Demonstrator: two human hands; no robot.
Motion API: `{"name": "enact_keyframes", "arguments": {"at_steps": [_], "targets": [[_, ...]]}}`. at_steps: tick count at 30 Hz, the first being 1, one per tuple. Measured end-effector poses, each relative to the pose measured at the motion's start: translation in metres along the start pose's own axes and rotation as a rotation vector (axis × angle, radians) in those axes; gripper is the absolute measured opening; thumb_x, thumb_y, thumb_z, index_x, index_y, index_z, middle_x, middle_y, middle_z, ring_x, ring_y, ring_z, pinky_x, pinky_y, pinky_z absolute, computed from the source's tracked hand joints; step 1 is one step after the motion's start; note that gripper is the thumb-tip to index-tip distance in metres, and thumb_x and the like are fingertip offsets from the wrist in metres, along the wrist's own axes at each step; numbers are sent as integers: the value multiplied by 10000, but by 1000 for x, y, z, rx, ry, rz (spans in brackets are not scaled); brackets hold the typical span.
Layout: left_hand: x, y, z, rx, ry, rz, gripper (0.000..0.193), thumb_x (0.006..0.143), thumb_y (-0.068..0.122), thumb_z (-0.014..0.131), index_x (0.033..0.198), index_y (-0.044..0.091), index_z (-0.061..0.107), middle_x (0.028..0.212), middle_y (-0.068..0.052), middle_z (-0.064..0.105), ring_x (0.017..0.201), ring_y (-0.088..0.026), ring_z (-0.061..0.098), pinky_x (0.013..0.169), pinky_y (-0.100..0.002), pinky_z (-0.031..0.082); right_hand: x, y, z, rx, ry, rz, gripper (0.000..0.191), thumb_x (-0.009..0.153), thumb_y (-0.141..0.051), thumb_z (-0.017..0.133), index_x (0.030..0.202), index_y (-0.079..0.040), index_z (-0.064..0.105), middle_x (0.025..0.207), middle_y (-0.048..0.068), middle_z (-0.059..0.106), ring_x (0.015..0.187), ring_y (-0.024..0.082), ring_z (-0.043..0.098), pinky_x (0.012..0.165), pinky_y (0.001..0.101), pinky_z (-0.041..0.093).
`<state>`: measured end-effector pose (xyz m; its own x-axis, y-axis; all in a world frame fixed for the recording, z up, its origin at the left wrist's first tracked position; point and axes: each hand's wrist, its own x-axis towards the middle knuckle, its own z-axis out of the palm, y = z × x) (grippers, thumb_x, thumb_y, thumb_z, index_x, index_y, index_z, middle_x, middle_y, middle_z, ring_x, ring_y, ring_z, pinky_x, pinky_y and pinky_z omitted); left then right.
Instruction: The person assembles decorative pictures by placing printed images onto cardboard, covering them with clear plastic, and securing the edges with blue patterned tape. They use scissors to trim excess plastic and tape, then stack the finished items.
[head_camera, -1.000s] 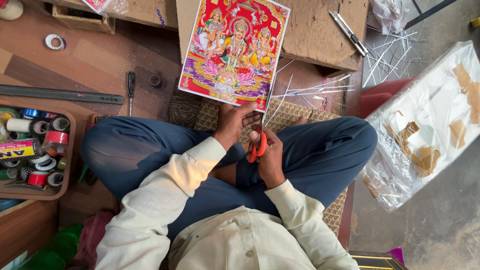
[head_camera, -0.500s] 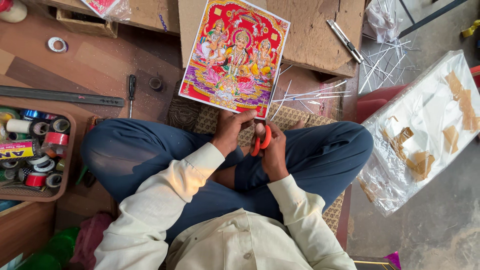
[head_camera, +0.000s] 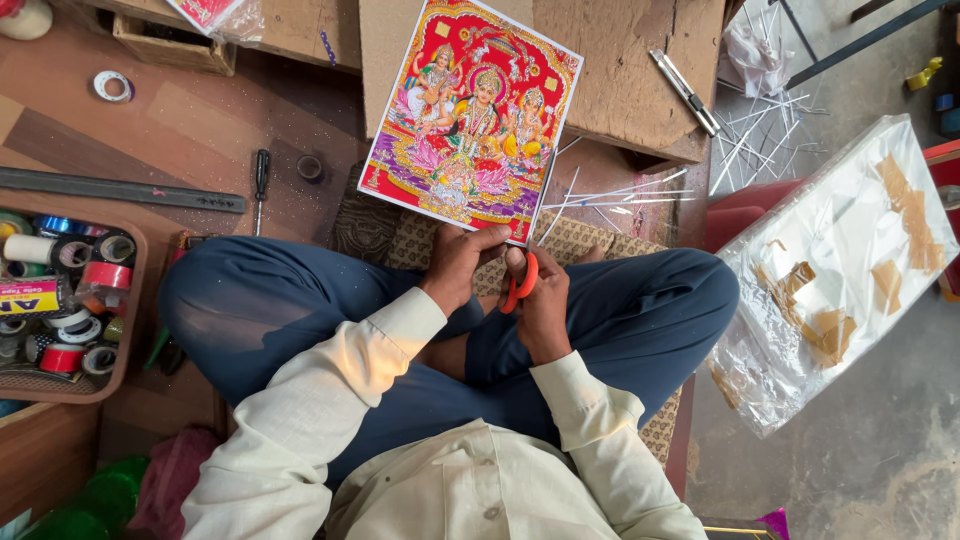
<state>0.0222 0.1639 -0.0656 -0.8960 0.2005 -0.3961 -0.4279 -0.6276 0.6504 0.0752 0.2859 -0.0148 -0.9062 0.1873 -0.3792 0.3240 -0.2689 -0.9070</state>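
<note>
The left hand (head_camera: 462, 262) pinches the bottom edge of one bright picture (head_camera: 470, 120), held over the lap; the right hand (head_camera: 540, 300) grips one pair of orange scissors (head_camera: 520, 283) at its lower right corner. Trimming looks partly done, judging by about a dozen thin strips (head_camera: 620, 195) lying beyond. Farther left: one screwdriver (head_camera: 261, 178), one long ruler (head_camera: 120, 190).
</note>
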Motion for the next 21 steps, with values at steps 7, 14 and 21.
{"name": "enact_keyframes", "arguments": {"at_steps": [7,14,21], "targets": [[-3,-7,-5,4,-33,50,268,871,17,787,1106,0,660,952,-42,700,789,-114,647,684,-257,516,15,-10,-1,-41,-19,45,404,959,-424,695,999,-29,617,645,67,612,442,143,576,377,232,387],[-13,5,-2,-7,-13,-2,300,808,16,777,1083,64,668,953,-5,726,797,-80,690,682,-225,535,20,-9,0,-36,23,78,413,937,-448,692,1002,-47,620,638,66,623,435,144,582,375,239,407],[-10,2,-3,1,-35,16,296,827,33,808,1092,44,677,910,4,702,713,-63,597,608,-232,444,22,-5,-3,-12,7,9,411,937,-419,732,989,-23,632,650,75,622,450,157,582,377,250,400]]}}
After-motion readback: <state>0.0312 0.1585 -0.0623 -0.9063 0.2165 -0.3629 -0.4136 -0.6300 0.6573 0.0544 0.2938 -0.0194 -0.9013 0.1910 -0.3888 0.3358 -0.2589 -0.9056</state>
